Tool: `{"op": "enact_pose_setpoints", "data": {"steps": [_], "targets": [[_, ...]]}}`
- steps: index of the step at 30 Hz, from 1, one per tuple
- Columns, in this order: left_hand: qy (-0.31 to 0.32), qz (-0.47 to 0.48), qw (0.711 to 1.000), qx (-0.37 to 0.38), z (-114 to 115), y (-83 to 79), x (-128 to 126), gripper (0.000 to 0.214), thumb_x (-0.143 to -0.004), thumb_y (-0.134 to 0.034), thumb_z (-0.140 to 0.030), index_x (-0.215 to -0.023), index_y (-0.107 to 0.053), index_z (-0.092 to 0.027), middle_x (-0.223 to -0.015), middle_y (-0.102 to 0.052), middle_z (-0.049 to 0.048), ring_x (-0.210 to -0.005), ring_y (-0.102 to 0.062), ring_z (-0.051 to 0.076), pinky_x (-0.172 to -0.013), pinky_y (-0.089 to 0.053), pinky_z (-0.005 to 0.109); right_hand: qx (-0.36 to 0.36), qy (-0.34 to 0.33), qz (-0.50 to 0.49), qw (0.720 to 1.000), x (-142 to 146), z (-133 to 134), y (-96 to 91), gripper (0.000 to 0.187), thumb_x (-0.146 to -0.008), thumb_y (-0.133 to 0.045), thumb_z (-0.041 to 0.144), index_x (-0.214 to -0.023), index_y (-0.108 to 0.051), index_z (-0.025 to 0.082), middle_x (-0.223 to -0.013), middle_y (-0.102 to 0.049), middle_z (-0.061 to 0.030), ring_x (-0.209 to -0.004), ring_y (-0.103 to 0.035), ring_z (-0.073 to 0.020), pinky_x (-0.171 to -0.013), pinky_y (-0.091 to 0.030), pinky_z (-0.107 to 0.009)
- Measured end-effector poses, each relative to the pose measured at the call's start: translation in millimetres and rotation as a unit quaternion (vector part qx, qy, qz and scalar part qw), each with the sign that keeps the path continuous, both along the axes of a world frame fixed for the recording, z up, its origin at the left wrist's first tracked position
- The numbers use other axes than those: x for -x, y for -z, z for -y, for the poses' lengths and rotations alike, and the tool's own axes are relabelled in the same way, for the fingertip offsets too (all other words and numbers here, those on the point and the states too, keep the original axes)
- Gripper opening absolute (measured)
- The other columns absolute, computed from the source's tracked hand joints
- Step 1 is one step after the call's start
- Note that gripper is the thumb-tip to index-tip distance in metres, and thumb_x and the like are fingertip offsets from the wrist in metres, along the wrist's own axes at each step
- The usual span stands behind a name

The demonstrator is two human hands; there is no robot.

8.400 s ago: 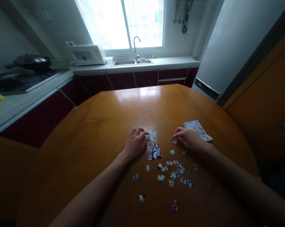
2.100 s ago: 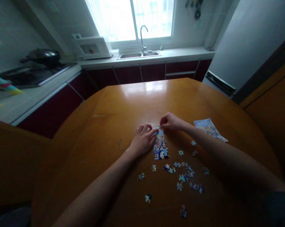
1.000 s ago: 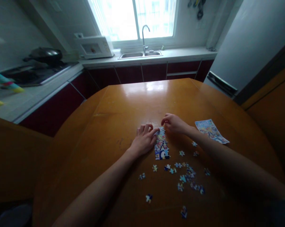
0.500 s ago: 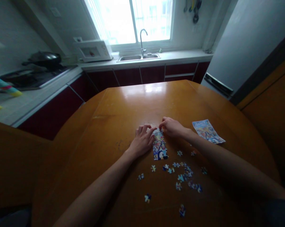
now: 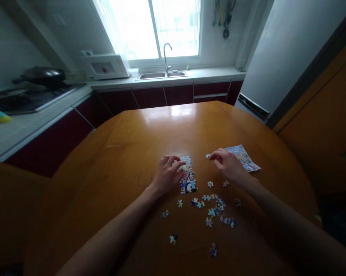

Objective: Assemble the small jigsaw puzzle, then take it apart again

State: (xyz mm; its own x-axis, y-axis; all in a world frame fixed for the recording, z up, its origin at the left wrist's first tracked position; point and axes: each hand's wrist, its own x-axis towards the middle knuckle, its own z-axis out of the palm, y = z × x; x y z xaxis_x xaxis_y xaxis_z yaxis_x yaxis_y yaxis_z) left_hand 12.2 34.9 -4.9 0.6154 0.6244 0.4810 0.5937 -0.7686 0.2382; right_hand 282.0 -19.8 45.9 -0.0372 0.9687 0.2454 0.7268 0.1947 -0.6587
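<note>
Over the puzzle [image 5: 187, 179], unclasped left hand [image 5: 167, 175]; beside one piece [image 5: 207, 156], right hand [image 5: 228, 165] (grip unclear).

- No text can be read
- Sheet [image 5: 247, 161], right of centre: any print too blurred
- Puzzle [image 5: 187, 181], centre: likewise
- Microwave [image 5: 108, 68], upper left: any marks too small

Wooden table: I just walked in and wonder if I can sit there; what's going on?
A person has both hands at a jigsaw on the wooden table. The left hand is at the left edge of the joined section. The right hand is by a single piece; whether it touches it is unclear. Loose pieces lie nearer the person, and a printed sheet lies partly behind the right hand.
</note>
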Motion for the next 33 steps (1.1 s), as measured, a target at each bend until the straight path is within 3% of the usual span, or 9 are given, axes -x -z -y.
{"op": "enact_pose_setpoints", "data": {"steps": [11,17,33], "targets": [[0.13,0.05,0.989,0.039,18,-12.9,-3,0.026,-0.093,-0.056,-0.021,-0.108,-0.075,-0.028,-0.105,-0.063,0.0055,-0.099,-0.05,0.022,-0.092,-0.042,0.041,-0.005,-0.016,-0.039,0.999,7,30,9.8,0.02,-0.084,-0.057,0.005,-0.091,-0.07,0.019,-0.092,-0.066,-0.0042,-0.079,-0.06,-0.0157,-0.073,-0.047,-0.03],[0.137,0.041,0.986,0.08,18,-16.5,-2,0.032,-0.095,-0.048,-0.021,-0.099,-0.079,-0.031,-0.097,-0.063,0.005,-0.096,-0.051,0.021,-0.09,-0.044,0.04,0.006,-0.073,-0.03,0.997,11,41,15.0,0.018,-0.088,-0.059,0.008,-0.094,-0.07,0.021,-0.096,-0.066,-0.0052,-0.087,-0.062,-0.0174,-0.079,-0.051,-0.033],[0.143,0.048,0.986,0.072,18,-13.3,-5,0.029,-0.092,-0.052,-0.02,-0.087,-0.08,-0.029,-0.093,-0.064,0.0047,-0.093,-0.051,0.022,-0.088,-0.047,0.039,0.029,-0.135,0.052,0.989,4,46,6.5,0.013,-0.089,-0.063,0.011,-0.091,-0.07,0.021,-0.097,-0.066,-0.0049,-0.086,-0.062,-0.0165,-0.075,-0.049,-0.03]]}}
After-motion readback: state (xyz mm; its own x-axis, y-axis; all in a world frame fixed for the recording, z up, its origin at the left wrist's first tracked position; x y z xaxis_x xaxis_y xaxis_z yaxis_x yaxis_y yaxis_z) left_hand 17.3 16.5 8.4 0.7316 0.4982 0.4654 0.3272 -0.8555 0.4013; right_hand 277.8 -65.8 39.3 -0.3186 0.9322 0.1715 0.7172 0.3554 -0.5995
